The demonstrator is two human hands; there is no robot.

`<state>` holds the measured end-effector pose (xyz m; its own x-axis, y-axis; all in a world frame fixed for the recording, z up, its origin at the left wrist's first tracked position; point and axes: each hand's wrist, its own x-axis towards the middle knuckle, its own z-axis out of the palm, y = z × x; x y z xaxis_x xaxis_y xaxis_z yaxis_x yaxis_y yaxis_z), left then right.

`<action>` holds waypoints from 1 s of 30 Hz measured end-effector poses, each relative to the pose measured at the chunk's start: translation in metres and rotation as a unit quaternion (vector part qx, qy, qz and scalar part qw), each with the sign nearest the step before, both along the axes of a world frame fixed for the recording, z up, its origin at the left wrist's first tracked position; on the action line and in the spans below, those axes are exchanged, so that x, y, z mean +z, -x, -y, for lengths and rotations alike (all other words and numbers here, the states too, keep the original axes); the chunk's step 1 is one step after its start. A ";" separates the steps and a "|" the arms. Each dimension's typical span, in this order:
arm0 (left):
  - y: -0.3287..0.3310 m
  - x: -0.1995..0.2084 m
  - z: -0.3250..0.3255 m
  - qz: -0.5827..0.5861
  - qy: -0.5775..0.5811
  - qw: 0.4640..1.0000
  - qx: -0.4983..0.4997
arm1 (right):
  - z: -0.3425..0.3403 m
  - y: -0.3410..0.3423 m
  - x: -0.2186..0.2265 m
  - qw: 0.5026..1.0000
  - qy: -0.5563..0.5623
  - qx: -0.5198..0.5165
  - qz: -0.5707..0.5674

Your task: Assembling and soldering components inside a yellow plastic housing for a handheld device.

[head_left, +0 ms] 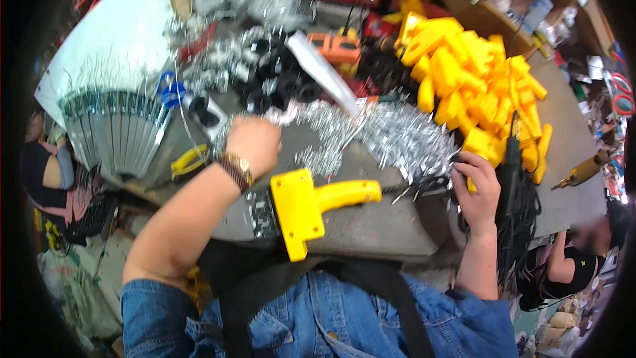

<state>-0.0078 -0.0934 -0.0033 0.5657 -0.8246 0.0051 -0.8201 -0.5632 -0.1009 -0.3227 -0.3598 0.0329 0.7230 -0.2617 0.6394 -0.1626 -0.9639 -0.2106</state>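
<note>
The yellow plastic housing point(311, 205), a flat-sided block with a rounded handle jutting right, lies in front of you at the near edge of the grey worktable point(377, 225), between your two hands and held by neither. Just behind it spreads a glittering heap of small metal clips point(391, 136), thin, shiny and tangled, running across the middle of the table.

The table is worn and crowded. To your right rises a pile of yellow housings point(474, 86), smooth and blocky. Further back sit black round parts point(278, 79), an orange tool point(336, 46) and clear bags, with a cardboard box wall behind. To your left a row of grey metal strips point(112, 132) fans out beside a white sheet. Other people sit low at both sides of the bench.

Your left hand point(255, 146), a watch on its wrist, reaches down onto the clips with the fingers curled under; you cannot tell from here what they have picked up. Your right hand point(480, 185) rests at the heap's right edge, fingers bent loosely and touching the clips, with something small and yellow showing at the fingertips.
</note>
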 end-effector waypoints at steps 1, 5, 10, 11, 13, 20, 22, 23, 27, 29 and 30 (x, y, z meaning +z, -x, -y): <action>-0.001 -0.004 -0.002 0.001 0.045 0.999 -0.016 | 0.020 0.016 0.003 0.995 0.032 -0.091 0.003; 0.018 0.012 0.004 -0.194 0.192 0.962 -0.010 | 0.073 0.054 -0.015 0.959 0.083 -0.270 0.026; 0.056 0.027 0.019 -0.321 0.307 0.880 -0.167 | 0.071 0.067 0.008 0.926 0.009 -0.376 -0.014; 0.059 0.025 0.024 -0.319 0.277 0.889 -0.177 | 0.071 0.068 0.004 0.922 -0.033 -0.385 -0.013; 0.064 0.024 0.031 -0.328 0.241 0.897 -0.173 | 0.077 0.073 0.001 0.915 -0.071 -0.397 -0.015; 0.071 0.023 0.040 -0.339 0.214 0.897 -0.187 | 0.067 0.083 0.040 0.925 -0.158 -0.167 0.303; 0.077 0.028 0.035 -0.346 0.204 0.898 -0.177 | 0.027 0.069 0.063 0.819 -0.449 -0.050 0.355; 0.080 0.028 0.034 -0.349 0.204 0.898 -0.174 | -0.004 0.044 0.072 0.768 -0.525 0.072 0.360; 0.083 0.026 0.033 -0.348 0.216 0.895 -0.176 | -0.052 0.005 0.026 0.701 -0.609 0.251 0.275; 0.085 0.027 0.033 -0.347 0.203 0.902 -0.160 | -0.064 -0.008 0.007 0.703 -0.597 0.297 0.246; 0.085 0.025 0.032 -0.343 0.210 0.900 -0.169 | -0.069 -0.015 0.002 0.706 -0.600 0.308 0.215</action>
<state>-0.0927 -0.1259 0.0214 0.2724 -0.9569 0.1011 -0.7393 -0.1409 0.6584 -0.3080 -0.2909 0.0349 0.7417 -0.5226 0.4204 0.5384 0.0902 -0.8378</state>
